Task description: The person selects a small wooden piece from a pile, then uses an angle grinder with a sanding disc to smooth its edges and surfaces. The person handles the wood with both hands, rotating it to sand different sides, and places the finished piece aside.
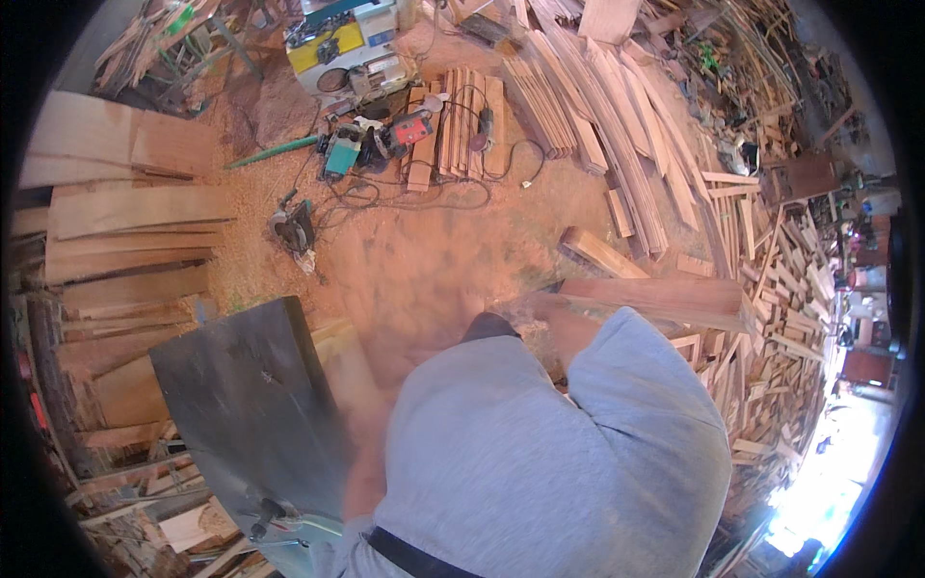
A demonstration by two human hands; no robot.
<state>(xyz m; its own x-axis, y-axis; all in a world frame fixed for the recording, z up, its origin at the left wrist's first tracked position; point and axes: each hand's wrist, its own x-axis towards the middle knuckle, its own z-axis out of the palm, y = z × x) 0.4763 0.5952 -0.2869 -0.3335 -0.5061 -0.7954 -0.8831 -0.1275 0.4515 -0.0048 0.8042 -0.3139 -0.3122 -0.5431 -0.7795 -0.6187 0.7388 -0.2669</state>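
Observation:
My left arm (366,472) reaches down beside a dark, flat machine table (255,385), next to a pale board (342,361). Motion smears that hand, so whether it grips the board does not show. On the other side, my right arm (576,332) bends out of a grey sleeve. Blur also covers my right hand (535,310), close to the left end of a reddish-brown wooden beam (665,301). Its fingers cannot be made out. A shorter wood block (602,252) lies just beyond the beam.
Corded power tools (371,144) lie on the sawdust-covered floor (405,250), with a circular saw (292,231) nearer. Stacked slats (464,120) and long planks (617,125) lie farther off. Wide boards (135,212) fill the left; heaped offcuts (785,318) line the right.

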